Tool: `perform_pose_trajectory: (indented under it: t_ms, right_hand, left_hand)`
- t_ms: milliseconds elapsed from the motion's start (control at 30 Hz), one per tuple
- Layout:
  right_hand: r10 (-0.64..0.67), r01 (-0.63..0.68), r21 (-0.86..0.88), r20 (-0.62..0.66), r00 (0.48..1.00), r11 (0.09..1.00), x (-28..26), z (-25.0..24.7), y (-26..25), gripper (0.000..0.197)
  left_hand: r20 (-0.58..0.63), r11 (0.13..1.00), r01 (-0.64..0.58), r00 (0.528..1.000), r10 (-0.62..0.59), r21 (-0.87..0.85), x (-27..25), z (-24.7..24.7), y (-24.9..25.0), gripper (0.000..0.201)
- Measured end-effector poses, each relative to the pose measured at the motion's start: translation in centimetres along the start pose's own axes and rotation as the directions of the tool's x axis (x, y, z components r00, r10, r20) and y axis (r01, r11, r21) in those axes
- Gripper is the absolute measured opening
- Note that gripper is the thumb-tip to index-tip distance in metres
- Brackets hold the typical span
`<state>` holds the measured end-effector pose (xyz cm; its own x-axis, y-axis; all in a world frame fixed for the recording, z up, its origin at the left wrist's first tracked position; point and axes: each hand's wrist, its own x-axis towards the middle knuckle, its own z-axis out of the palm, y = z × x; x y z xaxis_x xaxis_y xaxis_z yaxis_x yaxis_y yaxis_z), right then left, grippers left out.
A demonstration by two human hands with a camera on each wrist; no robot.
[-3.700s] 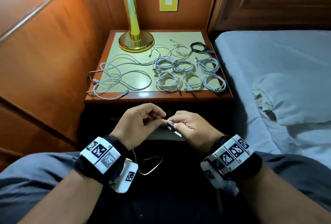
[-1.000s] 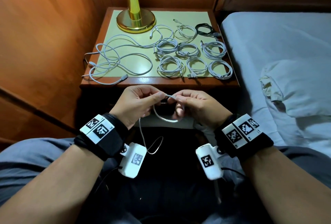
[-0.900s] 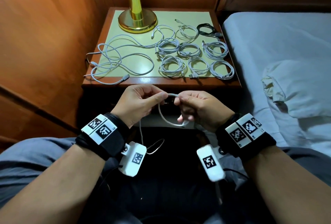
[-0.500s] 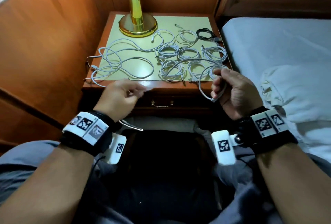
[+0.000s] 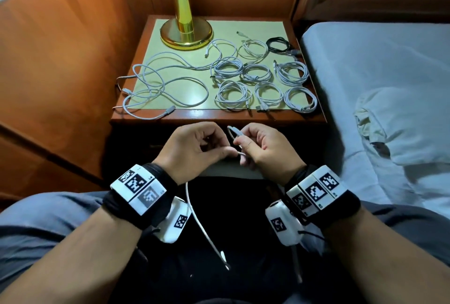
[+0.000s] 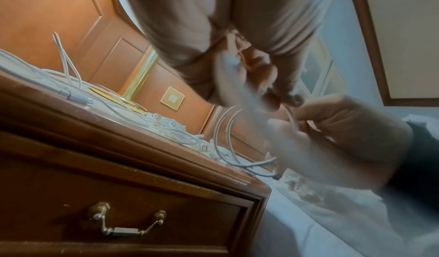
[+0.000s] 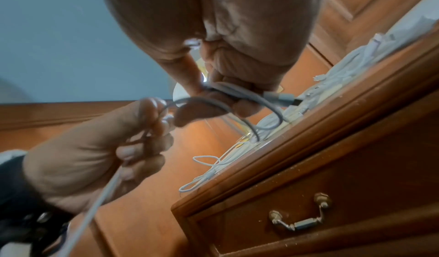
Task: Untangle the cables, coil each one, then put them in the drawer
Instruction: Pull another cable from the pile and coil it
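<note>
Both hands meet in front of the nightstand [image 5: 194, 115]. My right hand [image 5: 243, 144] pinches small loops of a white cable [image 5: 232, 132], its plug [image 7: 281, 97] poking out past the fingers. My left hand [image 5: 220, 149] grips the same cable, whose tail [image 5: 199, 221] hangs down over my lap. Several coiled white cables [image 5: 233, 92] and one black coil [image 5: 277, 44] lie on the right of the nightstand top. Loose tangled white cables [image 5: 165, 84] sprawl on its left. The drawer [image 6: 142, 195] below is closed, its metal handle [image 7: 299, 221] hanging down.
A brass lamp base [image 5: 186, 33] stands at the back of the nightstand. A bed with a grey sheet [image 5: 377, 65] and a pillow [image 5: 409, 123] borders the right side. Wooden panelling [image 5: 60, 60] closes the left.
Half a second ago my hands were spread apart, the right one raised near the coils with a loop. They have come back together, and the cable's tail has dropped over my lap.
</note>
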<state>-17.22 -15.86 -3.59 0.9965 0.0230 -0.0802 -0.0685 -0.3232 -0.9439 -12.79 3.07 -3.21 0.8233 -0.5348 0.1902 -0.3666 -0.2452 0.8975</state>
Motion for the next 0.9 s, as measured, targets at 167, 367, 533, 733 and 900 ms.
perform_pose_trajectory:
  t_ms: [167,367,533,733,900]
  right_hand:
    - [0.045,-0.053,0.113,0.077,0.996,0.992,-0.2,0.2,-0.1,0.021]
    - [0.118,-0.133,0.229,0.077,0.99,0.964,0.4,-1.1,-0.4,0.021]
    - [0.172,-0.24,0.317,0.227,0.959,0.918,0.2,-1.2,-0.6,0.025]
    - [0.211,-0.314,0.72,0.232,0.949,0.619,0.3,-2.0,-1.7,0.034]
    - [0.197,-0.202,0.9,0.133,0.971,0.386,0.9,-4.3,-1.3,0.035]
  left_hand:
    - [-0.001,0.997,-0.013,1.0,0.013,0.077,0.1,-1.0,-0.3,0.008]
    - [-0.157,0.988,0.009,0.987,-0.034,-0.157,0.2,-1.1,1.4,0.004]
    - [-0.249,0.99,0.029,0.967,-0.063,-0.137,0.5,-1.8,0.7,0.007]
    - [-0.111,0.984,0.086,0.991,-0.069,0.159,0.5,-1.0,-1.5,0.017]
    - [-0.178,0.924,0.231,0.967,-0.183,0.305,1.1,-2.3,-2.8,0.017]
